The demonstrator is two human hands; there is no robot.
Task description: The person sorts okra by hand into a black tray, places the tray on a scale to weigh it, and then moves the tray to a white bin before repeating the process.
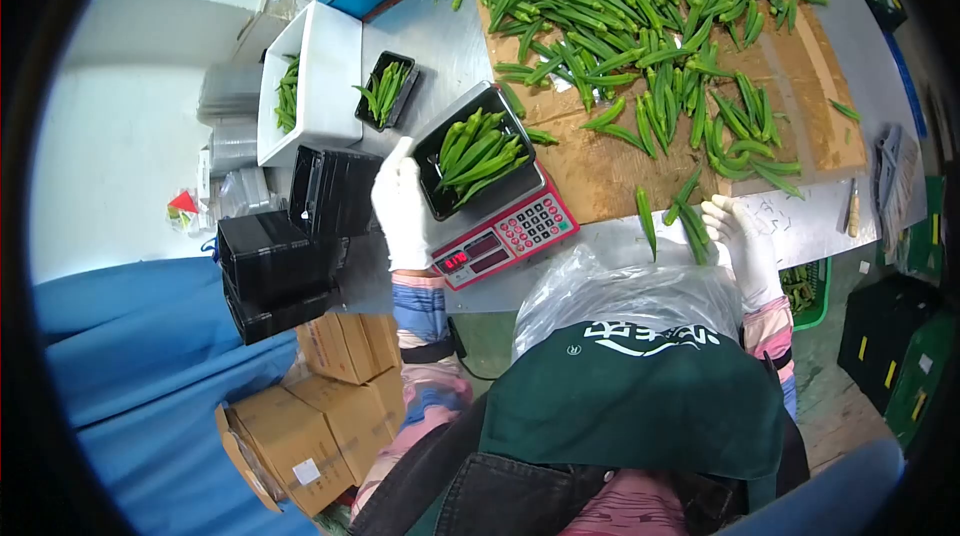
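My left hand [402, 206], in a white glove, lies along the left side of a black plastic tray [433, 198], fingers stretched out and seeming to touch its rim. Okra pods [480, 156] fill that tray, which stands on a red and white digital scale [515, 238] with a lit red display. At the table's front edge my right hand [740, 241], also gloved in white, has its fingers apart beside a few loose okra pods [690, 226]. Whether its fingertips touch them is hard to see. One more single okra pod [646, 220] lies left of these.
A large heap of okra [640, 6] covers a cardboard sheet [590, 171]. At left are a small black tray with okra [387, 89], a white bin [340, 46] and stacked black trays [275, 251]. A knife [853, 211] lies far right. Cardboard boxes [300, 426] stand below.
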